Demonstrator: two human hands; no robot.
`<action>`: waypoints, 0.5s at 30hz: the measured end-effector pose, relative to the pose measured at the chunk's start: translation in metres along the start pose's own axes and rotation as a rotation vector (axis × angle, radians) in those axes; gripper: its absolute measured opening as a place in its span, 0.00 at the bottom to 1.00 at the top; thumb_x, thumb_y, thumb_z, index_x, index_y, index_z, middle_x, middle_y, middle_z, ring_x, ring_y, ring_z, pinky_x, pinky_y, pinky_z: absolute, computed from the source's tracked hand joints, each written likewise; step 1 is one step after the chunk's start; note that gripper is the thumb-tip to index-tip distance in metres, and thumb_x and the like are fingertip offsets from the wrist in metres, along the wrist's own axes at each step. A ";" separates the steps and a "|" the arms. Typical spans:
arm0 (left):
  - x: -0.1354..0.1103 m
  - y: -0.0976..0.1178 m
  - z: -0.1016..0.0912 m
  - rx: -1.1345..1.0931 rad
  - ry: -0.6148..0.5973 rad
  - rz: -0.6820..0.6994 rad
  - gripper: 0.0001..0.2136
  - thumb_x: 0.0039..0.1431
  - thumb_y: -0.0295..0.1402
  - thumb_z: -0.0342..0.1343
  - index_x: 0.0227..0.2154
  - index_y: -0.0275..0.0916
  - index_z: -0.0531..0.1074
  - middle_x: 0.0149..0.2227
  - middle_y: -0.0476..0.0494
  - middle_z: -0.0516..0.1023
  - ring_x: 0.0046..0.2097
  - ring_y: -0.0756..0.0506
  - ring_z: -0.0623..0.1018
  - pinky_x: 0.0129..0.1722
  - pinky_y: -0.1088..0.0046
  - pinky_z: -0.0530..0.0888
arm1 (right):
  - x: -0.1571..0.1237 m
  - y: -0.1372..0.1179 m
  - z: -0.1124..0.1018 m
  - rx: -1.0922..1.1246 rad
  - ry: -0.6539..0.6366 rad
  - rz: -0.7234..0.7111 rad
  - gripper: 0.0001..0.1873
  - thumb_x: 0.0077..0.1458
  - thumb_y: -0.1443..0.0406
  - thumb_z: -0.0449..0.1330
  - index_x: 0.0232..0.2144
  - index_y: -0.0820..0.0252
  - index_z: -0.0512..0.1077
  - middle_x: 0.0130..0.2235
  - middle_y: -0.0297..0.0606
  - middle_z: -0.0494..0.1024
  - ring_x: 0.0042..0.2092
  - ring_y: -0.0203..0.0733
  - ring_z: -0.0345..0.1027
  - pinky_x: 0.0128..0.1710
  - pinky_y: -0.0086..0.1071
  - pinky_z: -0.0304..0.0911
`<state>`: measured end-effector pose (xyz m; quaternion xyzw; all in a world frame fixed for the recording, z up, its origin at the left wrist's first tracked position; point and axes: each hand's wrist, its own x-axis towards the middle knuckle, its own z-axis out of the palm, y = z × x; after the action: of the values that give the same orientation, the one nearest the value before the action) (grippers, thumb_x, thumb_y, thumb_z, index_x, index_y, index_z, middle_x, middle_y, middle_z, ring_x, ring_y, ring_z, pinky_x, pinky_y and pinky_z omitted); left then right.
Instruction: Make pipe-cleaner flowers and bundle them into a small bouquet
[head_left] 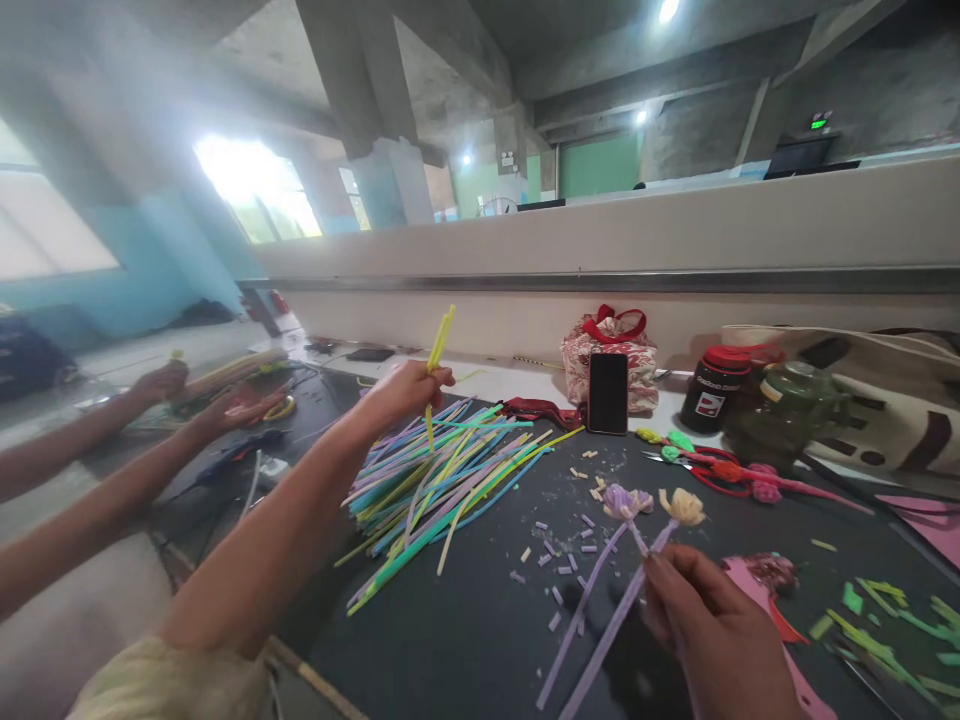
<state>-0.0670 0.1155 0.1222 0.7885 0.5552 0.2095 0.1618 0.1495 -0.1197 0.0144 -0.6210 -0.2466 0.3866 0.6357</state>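
Observation:
My left hand (411, 388) is raised above a pile of pastel pipe cleaners (442, 490), closed around a few yellow pipe cleaners (441, 338). These stand nearly upright, sticking out above and below the fist. At the lower right, my right hand (716, 630) pinches the purple stems of small pipe-cleaner flowers. One has a purple head (627, 502), the other a cream head (682, 507). Short purple offcuts (566, 565) lie on the dark table (450, 650) beside the stems. My right palm is turned out of sight.
Behind the pile stand a phone (607, 393), a red-handled bag (577, 350) and a black bottle (716, 388). Red-handled scissors (712, 465) lie in front of the bottle. Green scraps (877, 640) are scattered at right. Another person's arms (135, 480) reach in from the left.

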 end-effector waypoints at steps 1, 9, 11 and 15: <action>-0.007 0.003 -0.004 -0.057 0.065 0.032 0.19 0.54 0.41 0.40 0.34 0.36 0.74 0.17 0.49 0.71 0.18 0.53 0.65 0.20 0.78 0.63 | 0.000 0.000 0.000 0.012 -0.006 0.000 0.17 0.41 0.53 0.61 0.19 0.61 0.65 0.14 0.25 0.58 0.18 0.29 0.49 0.18 0.22 0.43; -0.020 0.000 -0.026 0.486 0.321 -0.088 0.20 0.56 0.43 0.40 0.37 0.40 0.73 0.31 0.40 0.76 0.36 0.40 0.74 0.33 0.68 0.66 | 0.002 0.004 -0.005 0.000 -0.044 0.020 0.16 0.41 0.54 0.62 0.21 0.61 0.67 0.15 0.26 0.60 0.19 0.30 0.50 0.17 0.22 0.46; -0.010 -0.019 -0.022 0.595 0.237 -0.193 0.17 0.55 0.39 0.42 0.39 0.37 0.72 0.37 0.34 0.75 0.42 0.34 0.72 0.37 0.62 0.66 | 0.004 0.006 -0.008 0.006 -0.046 0.027 0.16 0.40 0.53 0.62 0.21 0.60 0.68 0.16 0.27 0.61 0.20 0.30 0.51 0.18 0.23 0.48; 0.003 -0.062 -0.016 0.585 0.108 -0.295 0.13 0.55 0.33 0.47 0.39 0.32 0.71 0.42 0.29 0.71 0.45 0.32 0.70 0.39 0.57 0.67 | 0.004 0.006 -0.009 -0.040 -0.018 -0.002 0.17 0.40 0.52 0.62 0.20 0.61 0.67 0.15 0.27 0.60 0.19 0.30 0.51 0.17 0.22 0.48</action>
<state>-0.1240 0.1394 0.1065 0.7004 0.7077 0.0572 -0.0726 0.1582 -0.1224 0.0064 -0.6299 -0.2608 0.3865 0.6212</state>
